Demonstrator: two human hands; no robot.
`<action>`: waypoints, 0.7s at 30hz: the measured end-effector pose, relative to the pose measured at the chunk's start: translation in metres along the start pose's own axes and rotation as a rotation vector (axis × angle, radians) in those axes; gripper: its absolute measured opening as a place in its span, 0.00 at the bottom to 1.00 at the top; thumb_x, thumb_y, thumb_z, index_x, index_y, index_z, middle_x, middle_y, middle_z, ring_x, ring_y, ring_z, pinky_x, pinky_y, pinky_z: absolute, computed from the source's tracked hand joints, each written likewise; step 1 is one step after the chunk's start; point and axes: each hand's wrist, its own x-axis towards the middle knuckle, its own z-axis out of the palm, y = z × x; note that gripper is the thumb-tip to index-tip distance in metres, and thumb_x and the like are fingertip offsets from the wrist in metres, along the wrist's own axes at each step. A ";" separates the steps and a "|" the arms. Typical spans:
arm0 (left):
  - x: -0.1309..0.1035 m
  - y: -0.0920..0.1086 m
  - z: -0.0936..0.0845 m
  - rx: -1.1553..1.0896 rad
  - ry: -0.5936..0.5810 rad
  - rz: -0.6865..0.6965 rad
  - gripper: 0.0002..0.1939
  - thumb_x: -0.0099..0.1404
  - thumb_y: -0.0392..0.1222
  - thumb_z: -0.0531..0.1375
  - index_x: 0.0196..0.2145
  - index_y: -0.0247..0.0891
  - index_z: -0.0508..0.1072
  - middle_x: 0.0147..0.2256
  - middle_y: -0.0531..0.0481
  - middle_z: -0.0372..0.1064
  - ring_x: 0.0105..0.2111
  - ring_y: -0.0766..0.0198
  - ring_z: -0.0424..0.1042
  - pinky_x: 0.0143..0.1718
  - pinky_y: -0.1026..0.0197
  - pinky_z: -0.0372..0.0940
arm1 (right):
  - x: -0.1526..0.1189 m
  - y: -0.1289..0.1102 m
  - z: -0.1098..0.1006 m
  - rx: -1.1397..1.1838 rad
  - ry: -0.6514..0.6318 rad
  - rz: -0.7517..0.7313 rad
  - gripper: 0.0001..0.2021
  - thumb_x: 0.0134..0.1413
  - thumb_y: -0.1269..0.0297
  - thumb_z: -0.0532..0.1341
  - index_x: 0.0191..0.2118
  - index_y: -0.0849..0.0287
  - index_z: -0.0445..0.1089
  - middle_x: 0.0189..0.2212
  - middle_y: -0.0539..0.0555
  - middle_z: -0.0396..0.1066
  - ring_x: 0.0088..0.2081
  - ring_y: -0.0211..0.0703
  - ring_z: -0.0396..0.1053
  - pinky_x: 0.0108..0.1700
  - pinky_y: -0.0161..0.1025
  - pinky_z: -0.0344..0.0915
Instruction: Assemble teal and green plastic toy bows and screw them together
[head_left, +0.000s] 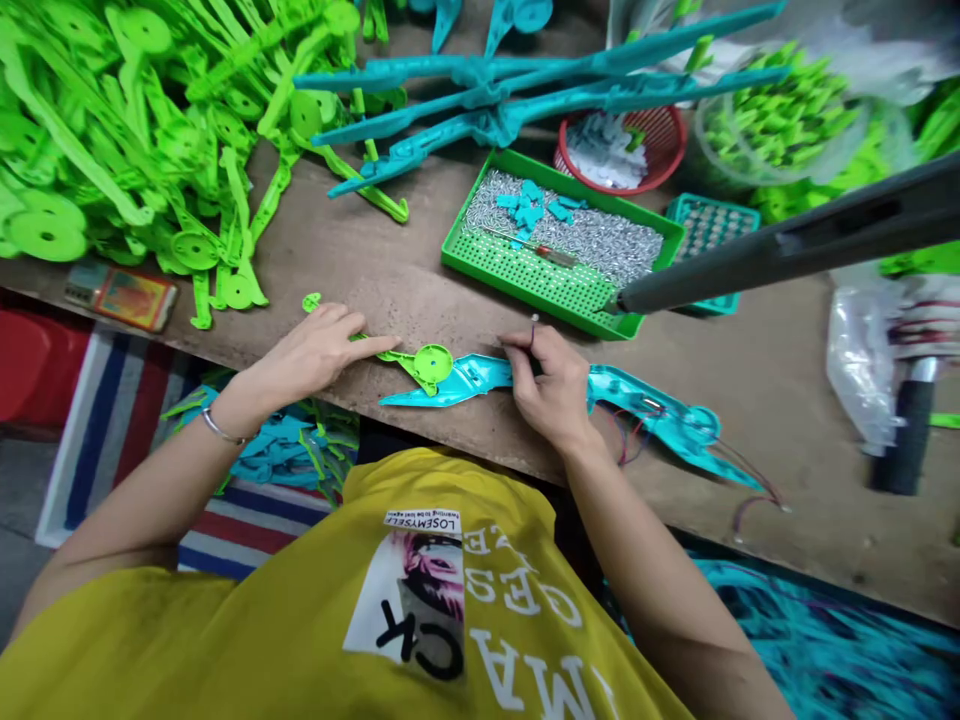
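Head view: shirt (330, 590) reads "LOSEMYSELF", "CK"; right hand (551, 385) pinches wire (534, 330); left hand (319, 350), grip unclear.

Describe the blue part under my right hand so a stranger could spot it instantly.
Start at the brown bench and follow its near edge, by the yellow shirt. The long blue part lies there, partly hidden by the right hand. Unlike the crossed blue pieces farther back, it has thin wires around its right end.

Left hand (319, 345) palm-down; right hand (553, 385) pinched.
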 end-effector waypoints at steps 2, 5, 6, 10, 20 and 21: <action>0.005 0.000 -0.004 0.069 -0.026 0.050 0.29 0.70 0.29 0.48 0.64 0.49 0.65 0.36 0.46 0.64 0.37 0.56 0.62 0.43 0.54 0.60 | -0.001 0.003 0.000 -0.011 0.021 -0.025 0.09 0.64 0.68 0.56 0.39 0.55 0.74 0.34 0.55 0.76 0.38 0.45 0.75 0.42 0.44 0.71; 0.012 -0.002 -0.008 0.208 -0.056 0.135 0.27 0.71 0.30 0.47 0.64 0.46 0.64 0.37 0.45 0.66 0.38 0.56 0.64 0.44 0.53 0.62 | -0.002 0.005 0.000 -0.012 0.024 -0.060 0.08 0.64 0.69 0.56 0.39 0.56 0.73 0.34 0.55 0.76 0.37 0.45 0.75 0.41 0.43 0.71; 0.014 -0.003 -0.009 0.248 -0.064 0.164 0.26 0.72 0.30 0.46 0.64 0.45 0.64 0.36 0.44 0.67 0.38 0.56 0.64 0.44 0.53 0.62 | -0.002 0.005 0.000 -0.012 0.020 -0.069 0.08 0.64 0.69 0.56 0.39 0.56 0.73 0.33 0.55 0.76 0.37 0.44 0.75 0.41 0.43 0.71; 0.021 -0.010 -0.013 0.288 -0.089 0.248 0.28 0.72 0.28 0.43 0.65 0.43 0.62 0.37 0.44 0.69 0.39 0.57 0.67 0.47 0.53 0.65 | -0.002 0.004 -0.001 -0.007 -0.006 -0.053 0.09 0.63 0.68 0.56 0.39 0.55 0.73 0.33 0.55 0.76 0.36 0.45 0.75 0.41 0.44 0.71; 0.032 -0.017 -0.004 0.064 -0.072 0.245 0.31 0.69 0.26 0.44 0.65 0.47 0.62 0.46 0.45 0.70 0.52 0.58 0.68 0.64 0.43 0.58 | -0.002 0.001 0.001 0.009 -0.002 -0.065 0.09 0.64 0.69 0.56 0.40 0.56 0.74 0.34 0.56 0.77 0.37 0.45 0.75 0.42 0.45 0.71; 0.033 -0.016 -0.003 0.052 -0.067 0.233 0.30 0.69 0.27 0.45 0.64 0.47 0.62 0.47 0.44 0.69 0.54 0.58 0.67 0.64 0.42 0.57 | -0.002 0.001 0.002 0.008 -0.002 -0.061 0.09 0.64 0.70 0.56 0.40 0.56 0.74 0.34 0.56 0.77 0.37 0.45 0.75 0.42 0.45 0.71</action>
